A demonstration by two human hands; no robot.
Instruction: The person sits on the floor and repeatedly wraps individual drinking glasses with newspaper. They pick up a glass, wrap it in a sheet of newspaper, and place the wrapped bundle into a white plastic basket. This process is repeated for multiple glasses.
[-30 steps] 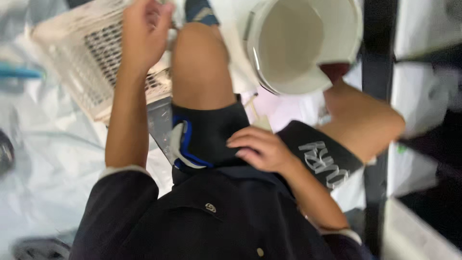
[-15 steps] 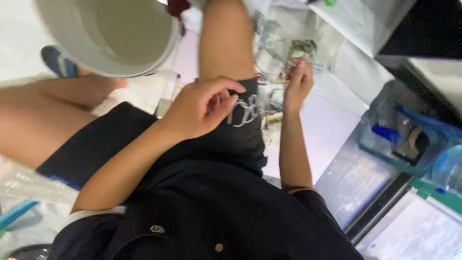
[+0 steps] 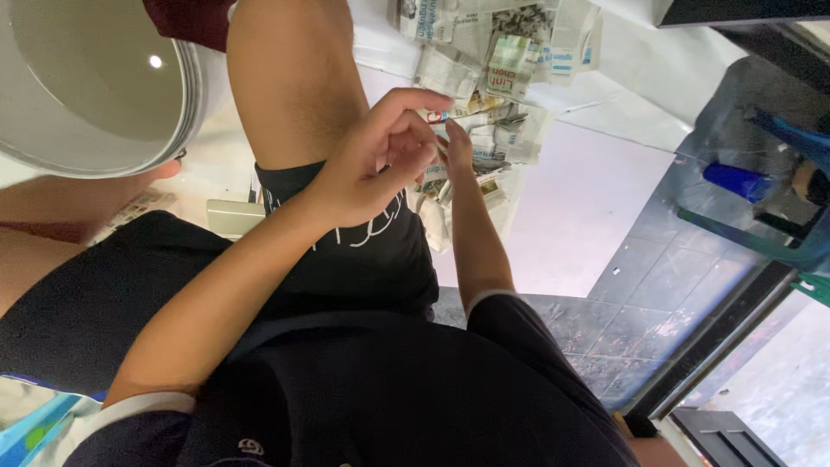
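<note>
- Bucket (image 3: 95, 86): white, round, seems empty, at the upper left beside the bent knee. Well apart from both hands; no part in the handling.
- Floor (image 3: 579, 199): pale sheet under the seated person, dark tiles beyond it toward the right. A blue see-through tub (image 3: 735, 182) stands on the tiles, away from the work.
- Newspaper heap (image 3: 484, 69): on the pale sheet, just past the knee. Torn and folded pieces, grey newsprint with patches of green, red and blue print, crumpled, overlapping loosely, edges sticking up. Light and limp stuff by the look of it; likely to slide or tear if dragged.
- Left hand (image 3: 380, 160): raised above the thigh, close to the near edge of the heap. Grip loose and fairly wide, thumb and forefinger apart, other fingers curled, nothing seen in it. Judgement: best kept near to steady the neighbouring pieces while the other hand lifts.
- Right hand (image 3: 458, 143): stretched out, fingertips touching the nearest scraps. Seen edge-on, so I cannot tell whether the grip has closed on a piece.
- Nearest scrap (image 3: 477, 164): small, creased, lying among others. Judgement: take it by one free corner with a light pinch and lift straight up, slowly, so layers beneath stay put.
</note>
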